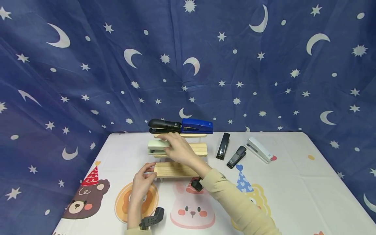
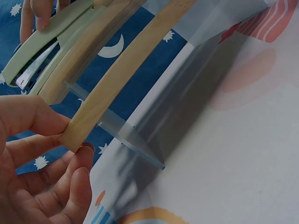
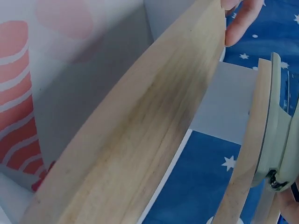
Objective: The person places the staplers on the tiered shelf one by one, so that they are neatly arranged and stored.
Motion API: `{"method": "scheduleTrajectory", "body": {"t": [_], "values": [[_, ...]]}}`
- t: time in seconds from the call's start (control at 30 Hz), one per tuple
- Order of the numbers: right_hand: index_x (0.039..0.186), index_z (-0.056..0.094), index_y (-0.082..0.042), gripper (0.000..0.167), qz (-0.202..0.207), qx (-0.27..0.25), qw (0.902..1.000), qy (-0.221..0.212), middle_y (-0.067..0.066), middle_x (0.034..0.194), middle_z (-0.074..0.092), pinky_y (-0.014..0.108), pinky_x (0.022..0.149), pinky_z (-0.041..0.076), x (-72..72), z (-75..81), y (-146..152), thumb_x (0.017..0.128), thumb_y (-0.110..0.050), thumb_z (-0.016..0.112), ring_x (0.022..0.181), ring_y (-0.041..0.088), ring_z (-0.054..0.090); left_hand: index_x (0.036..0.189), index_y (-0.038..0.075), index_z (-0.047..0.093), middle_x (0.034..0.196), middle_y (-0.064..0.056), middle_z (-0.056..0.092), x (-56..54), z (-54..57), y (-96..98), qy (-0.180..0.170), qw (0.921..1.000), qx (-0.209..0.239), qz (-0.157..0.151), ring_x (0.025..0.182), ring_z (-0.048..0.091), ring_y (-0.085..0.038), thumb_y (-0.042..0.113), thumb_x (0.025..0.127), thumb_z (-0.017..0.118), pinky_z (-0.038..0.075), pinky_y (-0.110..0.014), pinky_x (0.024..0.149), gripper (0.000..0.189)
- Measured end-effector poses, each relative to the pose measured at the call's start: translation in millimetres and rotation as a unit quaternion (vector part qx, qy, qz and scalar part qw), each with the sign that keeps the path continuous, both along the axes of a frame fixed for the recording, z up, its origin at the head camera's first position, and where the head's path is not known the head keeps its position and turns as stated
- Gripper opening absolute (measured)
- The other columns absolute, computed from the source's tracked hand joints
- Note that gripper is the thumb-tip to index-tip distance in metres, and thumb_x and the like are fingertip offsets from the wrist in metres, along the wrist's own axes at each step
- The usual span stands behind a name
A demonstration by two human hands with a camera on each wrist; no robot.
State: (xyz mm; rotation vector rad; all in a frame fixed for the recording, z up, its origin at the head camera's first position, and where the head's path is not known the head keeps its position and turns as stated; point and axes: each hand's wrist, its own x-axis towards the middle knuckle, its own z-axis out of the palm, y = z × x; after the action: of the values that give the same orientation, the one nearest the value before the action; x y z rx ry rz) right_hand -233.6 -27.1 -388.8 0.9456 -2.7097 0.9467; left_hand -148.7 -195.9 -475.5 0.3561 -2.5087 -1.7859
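A tiered wooden rack (image 1: 176, 170) with clear side supports stands on the table. On its middle tier, at the left end, sits a pale green stapler (image 1: 155, 144), lying lengthwise along the board. My right hand (image 1: 180, 150) holds this stapler near its right end, thumb in front and fingers over the back. With thumb and fingers, my left hand (image 1: 141, 181) pinches the left end of the lowest board (image 2: 117, 84). A black stapler (image 1: 164, 124) and a blue stapler (image 1: 197, 126) lie end to end on the top tier.
Right of the rack, a long black stapler (image 1: 223, 146), a smaller black stapler (image 1: 236, 157) and a white stapler (image 1: 259, 149) lie on the table. A cartoon-printed white cloth (image 1: 308, 189) covers the table. A dark blue star-and-moon curtain (image 1: 205, 75) hangs behind.
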Motion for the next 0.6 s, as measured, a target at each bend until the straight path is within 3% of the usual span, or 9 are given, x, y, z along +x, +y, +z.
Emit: {"method": "scheduleTrajectory", "body": {"t": [0.13,0.27,0.4,0.6], "values": [[0.132,0.056,-0.022,0.048,-0.004,-0.034,0.9994,-0.001,-0.003,0.117,0.063,0.029,0.084,0.044,2.0,-1.9,6,0.086,-0.011,0.064,0.097,0.014,0.050,0.131,0.006,0.057,0.142,-0.020,0.044,0.0,0.1,0.3,0.000,1.0000,0.000,0.003,0.087,0.056,-0.011,0.004,0.086,0.061,0.045,-0.016,0.063,0.045],[0.133,0.055,-0.021,0.048,-0.008,-0.069,0.9976,-0.001,-0.003,0.121,0.063,0.031,0.089,0.045,4.9,-3.7,11,0.087,-0.011,0.064,0.102,0.014,0.051,0.131,0.008,0.057,0.135,-0.019,0.050,0.4,0.2,-0.1,-0.003,1.0000,-0.001,0.003,0.082,0.054,-0.010,0.005,0.086,0.061,0.044,-0.016,0.060,0.045],[0.133,0.055,-0.022,0.049,-0.011,-0.105,0.9943,0.013,-0.004,0.123,0.063,0.035,0.098,0.045,8.6,-3.6,20,0.087,-0.011,0.065,0.111,0.015,0.053,0.131,0.008,0.057,0.140,-0.020,0.046,0.7,0.1,-0.2,-0.003,1.0000,0.001,0.000,0.081,0.053,-0.010,0.006,0.087,0.061,0.043,-0.016,0.059,0.045],[0.132,0.056,-0.018,0.048,-0.010,-0.153,0.9874,0.040,0.001,0.119,0.064,0.039,0.098,0.046,14.6,-4.3,40,0.086,-0.007,0.065,0.111,0.017,0.054,0.131,0.007,0.057,0.143,-0.019,0.043,0.0,-1.3,0.5,-0.001,1.0000,-0.004,0.005,0.080,0.052,-0.010,0.005,0.086,0.061,0.042,-0.016,0.058,0.045]]}}
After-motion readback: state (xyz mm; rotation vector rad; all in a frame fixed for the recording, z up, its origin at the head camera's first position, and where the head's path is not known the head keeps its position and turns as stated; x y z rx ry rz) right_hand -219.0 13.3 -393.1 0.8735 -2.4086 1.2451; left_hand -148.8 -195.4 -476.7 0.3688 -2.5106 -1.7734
